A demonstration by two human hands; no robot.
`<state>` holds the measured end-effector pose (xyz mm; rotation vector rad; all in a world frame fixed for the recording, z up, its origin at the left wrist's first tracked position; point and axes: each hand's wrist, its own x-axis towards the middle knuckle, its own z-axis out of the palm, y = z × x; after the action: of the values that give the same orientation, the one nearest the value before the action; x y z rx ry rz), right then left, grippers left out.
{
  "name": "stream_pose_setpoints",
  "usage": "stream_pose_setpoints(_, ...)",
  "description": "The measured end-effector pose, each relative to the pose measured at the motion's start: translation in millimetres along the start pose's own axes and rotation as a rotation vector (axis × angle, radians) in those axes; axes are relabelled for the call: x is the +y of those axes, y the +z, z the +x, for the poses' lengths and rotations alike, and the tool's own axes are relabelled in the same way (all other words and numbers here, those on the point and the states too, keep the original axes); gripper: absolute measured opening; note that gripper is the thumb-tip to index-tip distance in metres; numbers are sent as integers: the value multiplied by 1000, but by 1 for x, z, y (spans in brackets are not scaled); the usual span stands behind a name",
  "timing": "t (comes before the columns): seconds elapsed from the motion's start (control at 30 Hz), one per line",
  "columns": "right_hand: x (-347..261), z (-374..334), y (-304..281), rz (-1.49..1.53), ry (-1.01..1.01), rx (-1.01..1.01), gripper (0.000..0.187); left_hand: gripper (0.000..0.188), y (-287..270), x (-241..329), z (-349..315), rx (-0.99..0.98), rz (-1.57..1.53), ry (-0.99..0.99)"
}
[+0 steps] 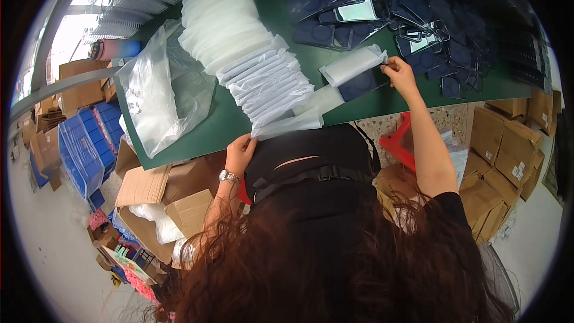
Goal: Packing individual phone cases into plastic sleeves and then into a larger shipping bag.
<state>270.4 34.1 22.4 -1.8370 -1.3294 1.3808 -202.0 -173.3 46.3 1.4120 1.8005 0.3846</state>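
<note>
right hand (pixel 399 75) fingers pinch a white pouch (pixel 353 64) holding a dark case, left hand (pixel 239 151) fingers curl on the bench (pixel 239 119) edge by bagged cases (pixel 272 81)

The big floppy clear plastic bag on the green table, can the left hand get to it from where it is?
Probably yes. The left hand rests at the table's near edge, and the clear bag lies just to its left on the green table with nothing between them.

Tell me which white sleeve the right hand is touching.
The lone sleeve lying apart on the green table, pinched by the right hand; the others sit in the overlapping row.
</note>
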Motion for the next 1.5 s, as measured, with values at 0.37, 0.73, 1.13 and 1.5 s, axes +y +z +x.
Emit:
stream_pose_setpoints(0.37, -8, -55, 55, -55, 86, 4, 40, 23, 7, 2, 11, 45, -203, -88)
stream_pose_setpoints(0.73, -57, -27, 85, -988, -771, -216, 62, 38, 21, 45, 36, -168, 101, 114)
stream_pose_setpoints(1.13, -54, -28, 53, -878, -745, -474, 54, 38, 52, 60, 62, -236, 228, 173)
stream_pose_setpoints(1.5, -44, -30, 31, -1052, -662, -358, 66, 15, 8, 59, 31, -94, 278, 295)
